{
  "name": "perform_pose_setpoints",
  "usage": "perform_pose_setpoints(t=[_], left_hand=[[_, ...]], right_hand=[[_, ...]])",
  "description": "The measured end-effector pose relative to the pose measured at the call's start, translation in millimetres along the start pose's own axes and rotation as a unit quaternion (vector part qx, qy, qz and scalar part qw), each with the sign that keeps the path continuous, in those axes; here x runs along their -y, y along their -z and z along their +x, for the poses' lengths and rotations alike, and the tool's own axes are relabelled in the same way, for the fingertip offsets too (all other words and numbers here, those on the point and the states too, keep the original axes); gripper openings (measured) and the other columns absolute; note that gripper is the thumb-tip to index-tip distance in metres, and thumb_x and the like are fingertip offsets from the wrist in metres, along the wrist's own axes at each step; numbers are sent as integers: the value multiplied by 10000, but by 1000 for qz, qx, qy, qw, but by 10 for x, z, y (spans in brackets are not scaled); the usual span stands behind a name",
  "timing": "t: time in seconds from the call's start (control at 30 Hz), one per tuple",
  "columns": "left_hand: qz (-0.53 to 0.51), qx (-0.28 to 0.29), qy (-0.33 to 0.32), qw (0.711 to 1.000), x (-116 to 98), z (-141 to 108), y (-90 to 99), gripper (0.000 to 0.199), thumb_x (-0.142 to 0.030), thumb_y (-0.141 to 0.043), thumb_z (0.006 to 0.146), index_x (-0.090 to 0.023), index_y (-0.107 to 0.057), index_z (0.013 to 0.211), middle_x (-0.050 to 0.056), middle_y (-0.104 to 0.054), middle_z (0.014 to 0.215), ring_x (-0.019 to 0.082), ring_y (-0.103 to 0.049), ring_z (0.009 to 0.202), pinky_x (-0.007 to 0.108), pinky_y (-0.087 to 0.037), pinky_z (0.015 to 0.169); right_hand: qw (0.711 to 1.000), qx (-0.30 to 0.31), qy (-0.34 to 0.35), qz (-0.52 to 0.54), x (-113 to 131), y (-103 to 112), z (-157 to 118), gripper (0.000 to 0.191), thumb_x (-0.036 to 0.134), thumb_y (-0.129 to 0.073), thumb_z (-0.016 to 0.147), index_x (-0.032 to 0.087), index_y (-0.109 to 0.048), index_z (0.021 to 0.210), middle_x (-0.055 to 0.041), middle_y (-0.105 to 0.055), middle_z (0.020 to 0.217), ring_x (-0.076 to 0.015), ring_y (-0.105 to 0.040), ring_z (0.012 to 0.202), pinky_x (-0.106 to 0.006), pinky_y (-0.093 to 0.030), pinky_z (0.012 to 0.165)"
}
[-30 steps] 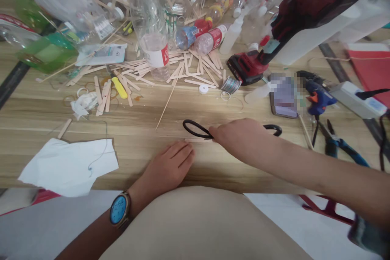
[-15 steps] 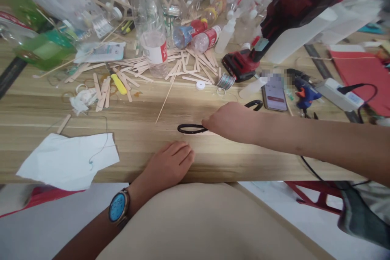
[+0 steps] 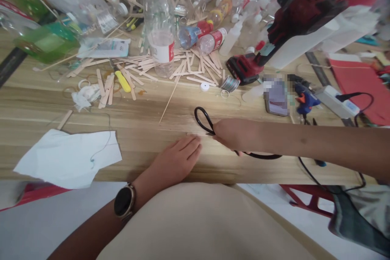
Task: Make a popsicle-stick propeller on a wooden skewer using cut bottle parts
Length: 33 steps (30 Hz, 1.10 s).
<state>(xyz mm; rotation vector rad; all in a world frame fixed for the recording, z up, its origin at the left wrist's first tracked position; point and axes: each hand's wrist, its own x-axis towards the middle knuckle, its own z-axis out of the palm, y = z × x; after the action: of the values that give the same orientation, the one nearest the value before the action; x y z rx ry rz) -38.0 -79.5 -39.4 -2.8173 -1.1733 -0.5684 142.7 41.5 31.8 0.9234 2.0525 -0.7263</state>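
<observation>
My right hand (image 3: 230,134) is closed around a pair of scissors (image 3: 203,120) with large black loop handles. One loop sticks up to the left of the fist, and another black curve shows below the forearm. The blades are mostly hidden under the fingers; a grey pointed bit peeks out. Flat on the wooden table (image 3: 146,130) near its front edge lies my left hand (image 3: 179,156), fingers stretched out, holding nothing. It is just left of the scissors. A watch (image 3: 124,202) is on the left wrist.
White paper (image 3: 73,154) with thread lies left. Behind are wooden sticks (image 3: 146,65), a yellow-handled tool (image 3: 122,81), a clear bottle (image 3: 161,40), a wire spool (image 3: 230,84) and a red-black power tool (image 3: 243,67). At right are a phone (image 3: 277,99), a glue gun (image 3: 306,96) and a power strip (image 3: 338,101).
My right hand has moved down and slightly right, turning the scissors so the left loop now stands higher. My left hand has shifted slightly right in view, still flat. The watch screen has gone dark.
</observation>
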Motion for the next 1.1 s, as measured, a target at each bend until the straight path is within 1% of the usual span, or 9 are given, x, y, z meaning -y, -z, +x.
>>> perform_pose_setpoints(t=[0.07,0.13,0.23,0.33,0.47,0.83,0.93,1.03,1.1], left_hand=[[-9,50,12,999,-7,39,-30,340,-151,-365,995,-54,-571,1248,169,-595,1354,255,-523,1277,377,-444,1030],[-25,92,23,995,-15,73,-46,369,-138,-355,990,-46,-534,1299,175,-561,1392,265,-503,1299,385,-432,1050],[-39,114,29,992,-24,101,-48,362,-128,-388,977,-45,-530,1300,179,-554,1397,269,-495,1303,385,-430,1058],[-37,111,29,993,-27,106,-50,337,-130,-416,969,-49,-550,1267,176,-558,1391,269,-502,1290,382,-430,1060],[-27,102,30,994,-32,93,-71,315,-130,-440,964,-56,-562,1244,165,-565,1383,271,-506,1283,373,-433,1052],[-20,93,25,995,-31,84,-81,303,-160,-498,953,-62,-559,1233,168,-571,1380,272,-513,1287,374,-430,1046],[-20,94,24,995,-27,84,-84,311,-168,-502,954,-60,-552,1241,175,-569,1381,271,-516,1286,377,-427,1046],[-20,95,20,995,-23,76,-90,309,-166,-487,963,-57,-546,1246,188,-573,1373,264,-508,1299,386,-413,1054],[-20,90,14,996,-18,64,-81,289,-167,-466,971,-63,-562,1223,184,-593,1347,259,-512,1295,380,-418,1044]], right_hand=[[999,11,-37,17,71,51,-72,258,301,-517,965,101,-654,1054,-131,-707,971,-209,-672,774,-317,-545,656],[997,15,-69,32,138,90,-140,306,264,-426,981,79,-665,939,-133,-715,761,-177,-636,556,-269,-477,499],[994,17,-83,65,165,96,-197,340,261,-356,984,95,-641,901,-101,-705,693,-140,-591,444,-227,-407,412],[993,7,-58,100,97,47,-197,296,266,-351,984,126,-608,936,-72,-713,728,-131,-621,482,-198,-401,413],[991,-11,-21,135,-10,-18,-184,253,277,-378,968,141,-589,935,-51,-703,691,-144,-636,482,-204,-411,425],[991,-15,-9,134,-44,-31,-186,259,271,-353,964,147,-579,938,-46,-708,693,-147,-643,494,-213,-421,458],[998,-20,-7,63,-13,4,-184,286,250,-336,979,142,-601,970,-52,-719,727,-141,-647,525,-215,-420,486],[998,-51,-11,-34,49,38,-184,246,151,-400,947,112,-641,985,-120,-736,888,-193,-688,730,-245,-440,589],[996,-63,-19,-64,98,46,-181,236,61,-443,885,97,-662,965,-153,-728,927,-236,-685,812,-274,-435,623]])
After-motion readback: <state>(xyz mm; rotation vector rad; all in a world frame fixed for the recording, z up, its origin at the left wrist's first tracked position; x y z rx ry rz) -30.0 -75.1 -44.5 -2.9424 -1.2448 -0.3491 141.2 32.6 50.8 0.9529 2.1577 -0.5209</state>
